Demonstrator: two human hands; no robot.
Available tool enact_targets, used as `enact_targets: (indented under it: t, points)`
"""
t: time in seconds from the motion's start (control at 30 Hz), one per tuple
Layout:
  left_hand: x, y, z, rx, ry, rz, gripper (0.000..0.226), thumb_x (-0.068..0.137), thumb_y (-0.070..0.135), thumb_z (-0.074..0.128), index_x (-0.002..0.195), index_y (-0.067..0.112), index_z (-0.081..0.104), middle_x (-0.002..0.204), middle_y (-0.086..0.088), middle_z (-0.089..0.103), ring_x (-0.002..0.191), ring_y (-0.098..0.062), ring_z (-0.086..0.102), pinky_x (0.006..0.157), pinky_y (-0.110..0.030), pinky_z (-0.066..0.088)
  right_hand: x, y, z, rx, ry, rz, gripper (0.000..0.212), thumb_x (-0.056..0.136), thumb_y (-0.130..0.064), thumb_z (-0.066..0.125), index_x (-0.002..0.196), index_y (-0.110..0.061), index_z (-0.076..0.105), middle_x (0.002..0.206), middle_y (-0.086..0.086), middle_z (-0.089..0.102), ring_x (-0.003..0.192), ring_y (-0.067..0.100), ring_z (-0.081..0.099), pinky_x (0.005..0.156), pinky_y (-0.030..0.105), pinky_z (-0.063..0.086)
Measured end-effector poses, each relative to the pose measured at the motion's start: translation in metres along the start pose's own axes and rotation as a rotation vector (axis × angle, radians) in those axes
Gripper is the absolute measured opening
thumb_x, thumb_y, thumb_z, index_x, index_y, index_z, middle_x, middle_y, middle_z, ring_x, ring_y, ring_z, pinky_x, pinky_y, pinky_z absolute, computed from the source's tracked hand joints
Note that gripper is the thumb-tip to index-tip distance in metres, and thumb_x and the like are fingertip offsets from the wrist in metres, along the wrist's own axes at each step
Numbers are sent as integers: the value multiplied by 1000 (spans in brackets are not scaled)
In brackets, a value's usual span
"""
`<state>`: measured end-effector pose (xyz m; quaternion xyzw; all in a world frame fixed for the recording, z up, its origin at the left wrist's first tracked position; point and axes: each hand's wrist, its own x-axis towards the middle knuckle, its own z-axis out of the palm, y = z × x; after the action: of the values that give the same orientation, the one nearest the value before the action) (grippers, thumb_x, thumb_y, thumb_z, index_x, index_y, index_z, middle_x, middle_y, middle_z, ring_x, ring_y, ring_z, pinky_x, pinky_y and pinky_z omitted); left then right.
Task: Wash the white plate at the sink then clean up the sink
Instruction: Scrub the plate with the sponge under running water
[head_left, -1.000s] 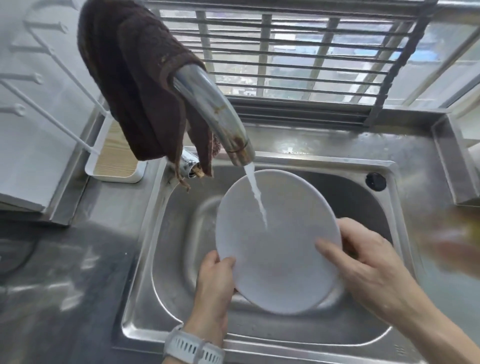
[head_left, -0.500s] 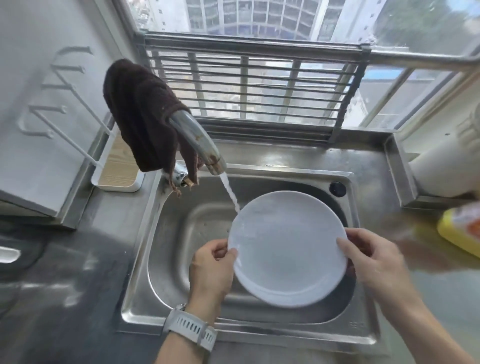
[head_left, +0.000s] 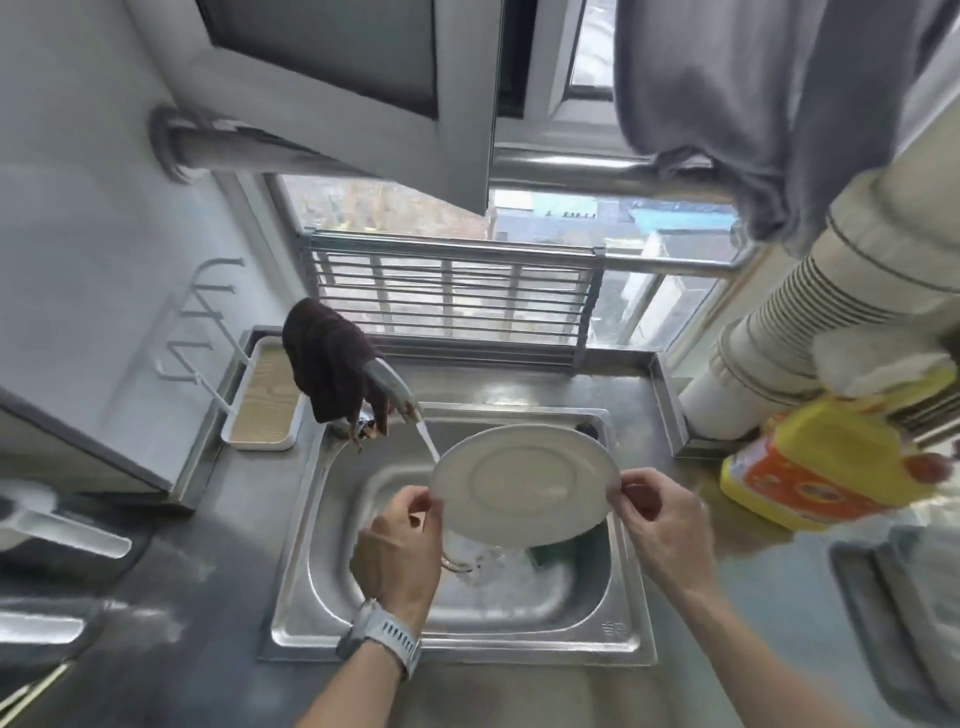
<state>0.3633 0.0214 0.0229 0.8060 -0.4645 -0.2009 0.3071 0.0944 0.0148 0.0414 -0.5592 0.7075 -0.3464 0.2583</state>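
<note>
I hold the white plate (head_left: 524, 483) above the steel sink (head_left: 631, 597) with both hands, its underside with the foot ring turned up. My left hand (head_left: 397, 551) pinches the plate's left rim and my right hand (head_left: 662, 519) pinches its right rim. The tap (head_left: 392, 387) runs, and its thin stream (head_left: 428, 441) meets the plate's left edge. Below the plate, a clear glass mug (head_left: 467, 558) and something dark green (head_left: 558, 551) lie in the basin, partly hidden.
A brown cloth (head_left: 324, 358) hangs over the tap. A white tray with a wooden insert (head_left: 262, 402) stands left of the sink below a wall rack (head_left: 200, 332). A yellow detergent bottle (head_left: 826, 467) and a white ribbed hose (head_left: 810, 322) are at the right. Grey fabric (head_left: 753, 104) hangs overhead.
The plate has been flipped so its underside faces up, and lifted higher. The view has tilted up and pulled back, showing the window and the bottle.
</note>
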Motion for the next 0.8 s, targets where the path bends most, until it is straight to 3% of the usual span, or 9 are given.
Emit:
enact_targets:
  t: [0.1,0.27,0.43,0.6,0.8]
  points:
    - [1,-4,-14,13,31,30,17,90,48,71,86,31,76,80,11,74,68,-16,64,51,-23,41,-15,-9,-2,-12,26,-48,6,87,-31,77,85,-27,73,75,-19,74,73,-2,71,66,23,58]
    - [5,-16,-18,122,-60,98,12,88,45,75,83,34,76,88,11,70,75,-22,68,54,-26,44,-22,3,18,-91,-25,-10,17,85,-23,79,78,-32,65,68,-17,72,63,1,67,57,32,56]
    - [5,-4,-53,104,61,188,14,87,49,74,82,36,77,86,12,66,67,-15,60,53,-23,35,-32,-16,-3,-32,37,-101,9,86,-19,78,91,-26,75,81,-20,76,75,-1,72,67,20,56]
    - [6,-12,-42,238,-108,135,11,86,44,76,81,35,80,91,11,62,73,-18,63,53,-25,32,-28,0,15,-108,-73,-43,16,84,-21,78,75,-26,66,61,-14,67,56,4,62,54,24,45]
    - [4,-8,-55,192,-16,196,3,81,38,82,81,35,81,80,11,59,63,-15,56,51,-22,34,-33,-6,1,-46,-30,-103,6,86,-18,75,86,-24,74,76,-19,75,69,1,70,61,25,56]
